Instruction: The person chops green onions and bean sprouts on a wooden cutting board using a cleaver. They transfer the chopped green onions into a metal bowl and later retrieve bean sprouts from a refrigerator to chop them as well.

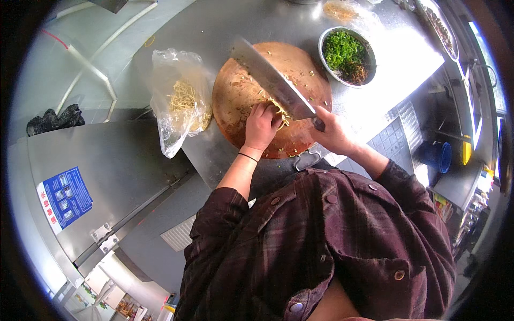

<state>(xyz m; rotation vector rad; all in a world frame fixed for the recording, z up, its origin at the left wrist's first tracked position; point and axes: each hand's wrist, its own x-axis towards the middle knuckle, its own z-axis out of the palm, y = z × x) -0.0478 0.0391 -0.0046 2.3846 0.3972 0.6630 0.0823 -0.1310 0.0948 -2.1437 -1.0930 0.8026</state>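
Observation:
My right hand (332, 130) grips the handle of a broad cleaver (273, 80), whose blade slants up and left over a round wooden chopping board (233, 90). Curled fingers of my left hand (263, 124) press down on a small bunch of thin pale strips (283, 120), right beside the blade. Small cut bits lie scattered on the board. Left of it, a clear plastic bag (170, 124) holds more of the pale strips (182, 96). What the strips are made of I cannot tell.
A metal bowl (320, 46) of chopped greens (343, 48) and a brown crumbly ingredient (355, 74) stands right of the board. Behind it lies a plastic bag with orange-toned food (341, 11). A steel cabinet (132, 160) is at the left; a blue bucket (443, 157) is at the right.

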